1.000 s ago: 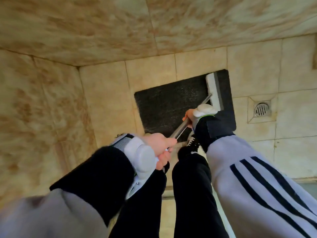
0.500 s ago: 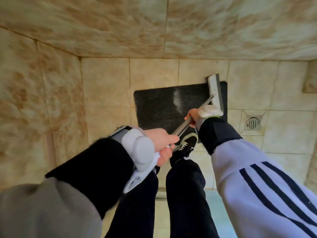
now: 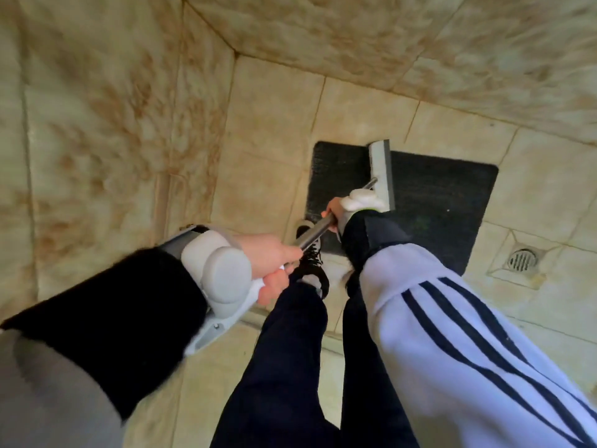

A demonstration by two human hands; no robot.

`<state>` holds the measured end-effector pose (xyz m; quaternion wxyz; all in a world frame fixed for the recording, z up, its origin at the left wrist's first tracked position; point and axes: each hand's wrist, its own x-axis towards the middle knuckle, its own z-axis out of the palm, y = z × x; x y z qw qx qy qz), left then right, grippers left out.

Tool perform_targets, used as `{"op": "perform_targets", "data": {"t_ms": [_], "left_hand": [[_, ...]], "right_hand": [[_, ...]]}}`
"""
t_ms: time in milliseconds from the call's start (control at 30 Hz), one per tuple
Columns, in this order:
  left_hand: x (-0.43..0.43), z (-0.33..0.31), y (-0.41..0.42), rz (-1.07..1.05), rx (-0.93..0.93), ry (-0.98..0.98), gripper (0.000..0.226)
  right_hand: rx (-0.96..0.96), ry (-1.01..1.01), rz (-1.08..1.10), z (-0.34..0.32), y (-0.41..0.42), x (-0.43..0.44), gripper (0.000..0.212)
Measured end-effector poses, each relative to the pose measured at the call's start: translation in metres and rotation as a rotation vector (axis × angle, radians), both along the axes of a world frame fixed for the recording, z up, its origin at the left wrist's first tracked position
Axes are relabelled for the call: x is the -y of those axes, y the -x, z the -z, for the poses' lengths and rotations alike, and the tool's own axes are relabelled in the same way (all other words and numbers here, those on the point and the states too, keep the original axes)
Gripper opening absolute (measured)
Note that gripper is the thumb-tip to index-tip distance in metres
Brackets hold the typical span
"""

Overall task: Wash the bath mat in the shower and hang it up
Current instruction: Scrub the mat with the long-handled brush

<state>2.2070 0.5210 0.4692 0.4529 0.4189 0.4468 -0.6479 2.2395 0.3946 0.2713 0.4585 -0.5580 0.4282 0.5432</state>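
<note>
A dark bath mat (image 3: 436, 195) lies flat on the tiled shower floor. A long-handled brush stands on it, its white head (image 3: 382, 173) lying across the mat's left part. My left hand (image 3: 271, 266) grips the near end of the metal handle (image 3: 315, 229). My right hand (image 3: 342, 210) grips the handle farther down, close to the brush head. Each wrist carries a white device. My right forearm hides the mat's near edge.
A round floor drain (image 3: 521, 260) sits in the tiles right of the mat. Tiled walls close in on the left and at the back. My legs and a laced shoe (image 3: 310, 257) stand at the mat's near left corner, above a low threshold.
The brush head has slid from the mat's right end to its left part. The view has swung, so the mat and drain now sit farther right.
</note>
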Motion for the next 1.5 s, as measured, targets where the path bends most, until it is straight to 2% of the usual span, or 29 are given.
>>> {"op": "perform_targets", "data": {"t_ms": [33, 100, 167, 200, 300, 400, 500, 600, 667, 833, 900, 967, 1067, 1300, 1433, 1500], "left_hand": [[-0.013, -0.01, 0.008, -0.008, 0.007, -0.02, 0.033], [-0.028, -0.025, 0.022, -0.072, -0.003, -0.062, 0.031], [-0.023, -0.029, 0.03, -0.109, -0.014, -0.056, 0.028], [-0.016, -0.027, 0.031, -0.117, -0.013, -0.035, 0.026], [0.016, -0.009, 0.023, -0.148, -0.012, 0.056, 0.026], [0.047, 0.012, 0.015, -0.229, -0.04, 0.124, 0.028], [0.072, 0.03, 0.012, -0.299, -0.103, 0.224, 0.031], [0.064, 0.043, 0.02, -0.268, -0.065, 0.183, 0.033], [0.034, 0.04, 0.03, -0.276, -0.027, 0.131, 0.032], [-0.05, 0.004, 0.05, -0.134, 0.053, -0.047, 0.036], [-0.064, -0.005, 0.058, -0.078, 0.062, -0.099, 0.036], [-0.065, -0.006, 0.058, 0.027, 0.115, -0.12, 0.037], [-0.045, -0.009, 0.04, -0.123, 0.041, 0.01, 0.035], [0.018, 0.026, 0.007, -0.174, 0.023, 0.173, 0.032], [-0.004, 0.033, 0.014, -0.212, -0.019, 0.185, 0.035], [-0.044, 0.025, 0.033, -0.231, -0.028, 0.115, 0.035]], "right_hand": [[-0.083, -0.037, 0.083, -0.01, 0.005, -0.018, 0.029], [-0.028, -0.002, -0.155, -0.024, 0.019, -0.043, 0.031], [-0.095, -0.097, -0.089, -0.026, 0.021, -0.041, 0.031], [-0.043, -0.057, -0.155, -0.021, 0.024, -0.029, 0.03], [-0.087, 0.169, -0.195, -0.009, 0.02, 0.016, 0.025], [-0.061, 0.307, -0.202, 0.026, 0.016, 0.069, 0.022], [-0.131, 0.351, -0.258, 0.008, 0.008, 0.086, 0.028], [-0.12, 0.371, -0.252, 0.024, 0.014, 0.075, 0.028], [-0.081, 0.301, -0.249, 0.028, 0.023, 0.045, 0.026], [-0.053, -0.071, -0.316, 0.001, 0.049, -0.058, 0.031], [-0.085, -0.114, -0.295, -0.008, 0.058, -0.081, 0.029], [-0.098, -0.076, -0.26, -0.009, 0.061, -0.088, 0.029], [-0.109, 0.052, -0.161, -0.011, 0.046, -0.061, 0.031], [-0.065, 0.284, -0.154, 0.016, 0.001, 0.033, 0.036], [-0.025, 0.279, -0.209, 0.034, 0.007, 0.012, 0.028], [-0.043, 0.128, -0.253, 0.027, 0.026, -0.038, 0.028]]}}
